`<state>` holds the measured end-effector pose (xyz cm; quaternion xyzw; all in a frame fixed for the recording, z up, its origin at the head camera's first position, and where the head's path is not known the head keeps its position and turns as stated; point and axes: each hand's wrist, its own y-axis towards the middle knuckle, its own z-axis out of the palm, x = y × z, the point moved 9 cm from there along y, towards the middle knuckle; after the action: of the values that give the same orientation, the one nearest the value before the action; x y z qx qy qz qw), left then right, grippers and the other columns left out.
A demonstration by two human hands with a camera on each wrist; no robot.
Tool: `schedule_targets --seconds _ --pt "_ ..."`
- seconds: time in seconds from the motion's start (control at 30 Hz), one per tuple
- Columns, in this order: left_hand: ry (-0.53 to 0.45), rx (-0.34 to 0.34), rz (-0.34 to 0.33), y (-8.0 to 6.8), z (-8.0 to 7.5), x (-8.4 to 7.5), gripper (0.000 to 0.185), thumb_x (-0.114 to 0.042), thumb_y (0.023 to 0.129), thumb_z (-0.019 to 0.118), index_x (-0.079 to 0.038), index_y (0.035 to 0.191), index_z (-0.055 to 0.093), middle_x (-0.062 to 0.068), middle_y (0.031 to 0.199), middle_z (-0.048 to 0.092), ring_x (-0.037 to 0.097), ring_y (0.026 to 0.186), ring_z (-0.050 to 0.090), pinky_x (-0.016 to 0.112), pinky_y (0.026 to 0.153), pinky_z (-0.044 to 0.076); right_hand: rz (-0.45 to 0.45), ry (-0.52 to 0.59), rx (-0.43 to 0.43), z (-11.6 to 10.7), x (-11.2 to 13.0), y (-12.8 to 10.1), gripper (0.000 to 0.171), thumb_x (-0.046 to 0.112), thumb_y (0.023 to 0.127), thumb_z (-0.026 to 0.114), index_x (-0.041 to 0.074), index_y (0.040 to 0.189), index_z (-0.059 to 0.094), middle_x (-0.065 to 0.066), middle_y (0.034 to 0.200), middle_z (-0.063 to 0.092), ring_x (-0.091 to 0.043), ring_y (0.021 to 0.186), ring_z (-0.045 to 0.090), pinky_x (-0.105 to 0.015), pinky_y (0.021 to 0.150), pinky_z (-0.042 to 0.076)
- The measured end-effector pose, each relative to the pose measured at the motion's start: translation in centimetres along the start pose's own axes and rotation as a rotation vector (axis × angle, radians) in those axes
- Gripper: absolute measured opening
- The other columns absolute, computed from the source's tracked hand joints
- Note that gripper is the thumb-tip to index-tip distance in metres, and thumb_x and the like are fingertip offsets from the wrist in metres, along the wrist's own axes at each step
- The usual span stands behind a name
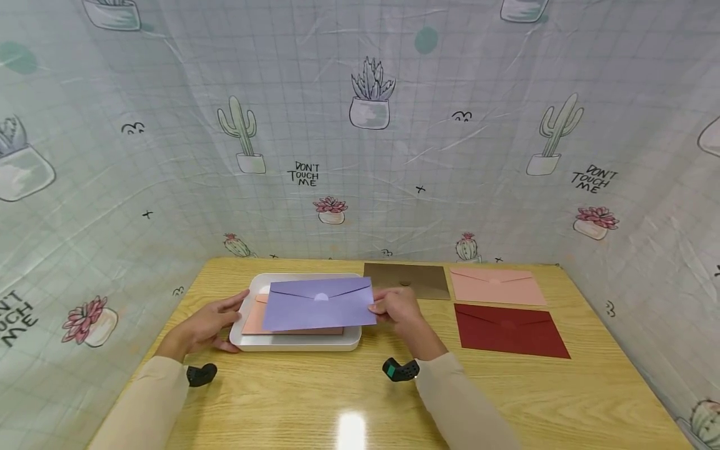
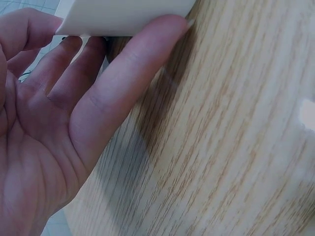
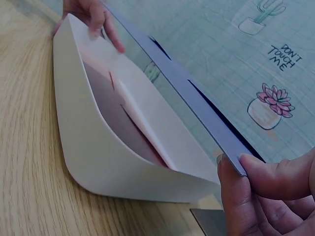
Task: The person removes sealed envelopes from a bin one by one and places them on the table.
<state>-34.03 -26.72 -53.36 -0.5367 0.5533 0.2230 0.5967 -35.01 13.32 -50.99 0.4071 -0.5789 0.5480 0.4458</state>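
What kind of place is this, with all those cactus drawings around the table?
Probably a small set-up recording booth, not a home or office. A cactus-print sheet screens off a wooden table on three sides, envelopes lie in neat rows, such as the dark red envelope, and a white tray stands ready.
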Motion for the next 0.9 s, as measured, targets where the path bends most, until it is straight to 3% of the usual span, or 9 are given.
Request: schedule_targets --seconds 0.17,0.57,0.9 --pt "-0.002 -0.004 -0.002 0.2 -0.1 0.0 0.070 -0.013 0.111 0.042 -0.025 0.169 0.006 0.018 0.176 -0.004 0.043 0.141 0.046 0.058 0.085 0.063 -0.006 0.007 0.007 -0.9 0.1 -0.3 0.023 -0.015 0.079 0.074 -0.015 0.102 0.073 -0.012 0.083 0.067 -0.016 0.063 0.062 -0.022 0.055 0.055" --pt "0.007 0.003 -0.001 0.3 -0.1 0.0 0.070 -0.012 0.111 0.041 -0.024 0.169 0.005 0.020 0.176 -0.004 0.043 0.140 0.047 0.058 0.084 0.063 0.000 -0.003 -0.021 -3.5 0.1 -0.2 0.019 -0.014 0.082 0.072 -0.013 0.102 0.072 -0.010 0.085 0.063 -0.015 0.061 0.058 -0.022 0.055 0.054" --pt "0.018 0.018 0.004 0.0 -0.1 -0.3 0.070 -0.013 0.112 0.041 -0.023 0.169 0.002 0.024 0.175 -0.004 0.040 0.136 0.052 0.057 0.083 0.064 0.000 -0.020 -0.031 -5.8 0.5 -0.3 0.021 -0.013 0.083 0.072 -0.015 0.103 0.070 -0.006 0.076 0.061 -0.015 0.058 0.056 -0.023 0.054 0.051"
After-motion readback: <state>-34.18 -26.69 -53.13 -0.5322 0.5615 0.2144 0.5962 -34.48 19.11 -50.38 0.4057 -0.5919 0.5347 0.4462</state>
